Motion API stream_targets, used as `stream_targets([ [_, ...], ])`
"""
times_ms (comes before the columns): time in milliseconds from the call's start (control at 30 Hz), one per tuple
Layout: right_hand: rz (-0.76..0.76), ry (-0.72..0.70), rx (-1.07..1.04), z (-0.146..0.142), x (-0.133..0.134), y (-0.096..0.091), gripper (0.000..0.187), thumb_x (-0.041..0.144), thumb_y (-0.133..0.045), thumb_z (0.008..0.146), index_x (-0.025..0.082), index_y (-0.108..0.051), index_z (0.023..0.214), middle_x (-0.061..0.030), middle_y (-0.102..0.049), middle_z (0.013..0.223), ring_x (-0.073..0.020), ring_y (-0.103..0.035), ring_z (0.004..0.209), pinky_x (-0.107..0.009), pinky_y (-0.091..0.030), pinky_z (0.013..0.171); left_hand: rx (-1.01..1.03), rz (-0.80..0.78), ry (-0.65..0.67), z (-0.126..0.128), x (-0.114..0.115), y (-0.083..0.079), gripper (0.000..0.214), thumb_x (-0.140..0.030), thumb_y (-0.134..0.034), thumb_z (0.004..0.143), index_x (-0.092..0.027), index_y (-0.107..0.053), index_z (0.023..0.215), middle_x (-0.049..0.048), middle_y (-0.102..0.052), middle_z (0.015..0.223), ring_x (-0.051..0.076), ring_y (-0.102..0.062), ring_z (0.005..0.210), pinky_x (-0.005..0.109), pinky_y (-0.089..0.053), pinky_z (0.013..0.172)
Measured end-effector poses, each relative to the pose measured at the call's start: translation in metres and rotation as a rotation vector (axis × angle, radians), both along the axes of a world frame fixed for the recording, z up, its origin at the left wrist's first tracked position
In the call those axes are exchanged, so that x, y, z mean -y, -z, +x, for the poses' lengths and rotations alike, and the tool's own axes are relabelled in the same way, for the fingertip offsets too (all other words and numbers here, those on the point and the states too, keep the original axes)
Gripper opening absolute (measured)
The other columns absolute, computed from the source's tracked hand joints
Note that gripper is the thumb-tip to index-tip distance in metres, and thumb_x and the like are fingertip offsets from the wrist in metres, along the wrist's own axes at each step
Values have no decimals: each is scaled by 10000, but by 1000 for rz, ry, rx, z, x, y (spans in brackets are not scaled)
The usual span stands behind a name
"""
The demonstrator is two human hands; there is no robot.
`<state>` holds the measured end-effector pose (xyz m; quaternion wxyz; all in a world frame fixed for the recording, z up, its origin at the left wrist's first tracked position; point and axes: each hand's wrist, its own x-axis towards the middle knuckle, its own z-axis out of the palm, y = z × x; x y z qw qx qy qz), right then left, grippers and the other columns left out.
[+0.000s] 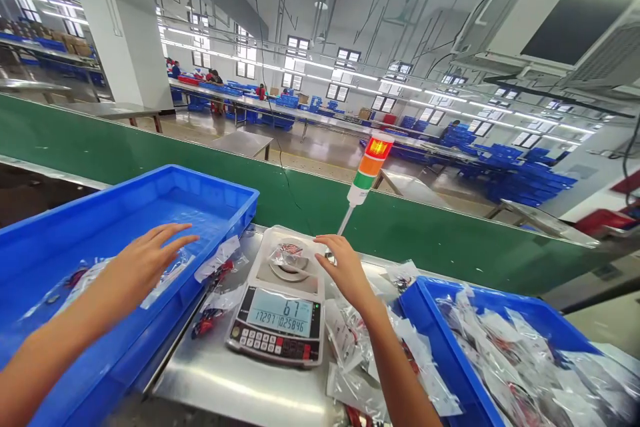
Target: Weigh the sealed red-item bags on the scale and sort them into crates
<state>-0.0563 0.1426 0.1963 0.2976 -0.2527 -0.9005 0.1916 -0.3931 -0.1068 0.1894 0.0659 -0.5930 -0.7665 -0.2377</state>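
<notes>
On the steel bench sits a digital scale with a lit display. A clear plastic bag with small dark and red contents rests on its pan. My right hand hovers at the pan's right side, fingers spread and bent, holding nothing. Over the near side of the left blue bin is my left hand, fingers stretched out and nothing in them. Below it, a few filled bags lie in that bin. More bags lie between bin and scale.
A signal tower with its red section lit stands behind the scale. Several filled bags lie right of the scale. A blue bin full of bags stands at the right. A green partition runs behind the bench.
</notes>
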Motion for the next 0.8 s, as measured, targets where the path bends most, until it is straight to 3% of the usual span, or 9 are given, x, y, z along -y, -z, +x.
stream_targets([
  [133, -34, 91, -106, 7, 10, 4, 253, 288, -518, 959, 230, -687, 1139, -96, -731, 1206, -276, -629, 1176, -471, -492, 1035, 58, 224, 32, 85, 7, 1, 431, -499, -331, 1007, -371, -648, 1271, -21, -657, 1363, 254, -625, 1236, 404, -479, 1114],
  [233, -111, 194, -204, 16, 18, 13, 278, 346, -521, 947, 223, -693, 1127, -108, -739, 1186, -284, -642, 1145, -477, -489, 1024, 198, 266, 15, 115, 1, 14, 400, -514, -384, 1000, -326, -687, 1180, -1, -722, 1246, 235, -671, 1167, 363, -519, 1066],
  [467, -385, 419, -318, 49, 43, 52, 390, 491, -547, 901, 201, -707, 1106, -130, -741, 1205, -302, -684, 1066, -504, -509, 985, 495, 227, -150, 130, -22, 34, 455, -587, -405, 936, -263, -705, 1047, 54, -749, 1204, 288, -694, 1146, 410, -558, 1002],
  [700, -526, 636, -385, 99, 94, 92, 427, 580, -618, 850, 217, -740, 1038, -126, -772, 1142, -318, -728, 1025, -447, -581, 882, 585, 248, -391, 143, 13, 70, 452, -665, -468, 875, -331, -715, 1053, 25, -773, 1101, 306, -730, 1046, 326, -589, 585],
  [800, -542, 691, -350, 122, 101, 101, 439, 596, -632, 841, 222, -754, 1036, -119, -777, 1136, -325, -738, 1023, -432, -596, 861, 538, 243, -445, 148, 27, 82, 404, -677, -458, 873, -386, -690, 1032, -6, -773, 1080, 330, -733, 1020, 442, -618, 779],
])
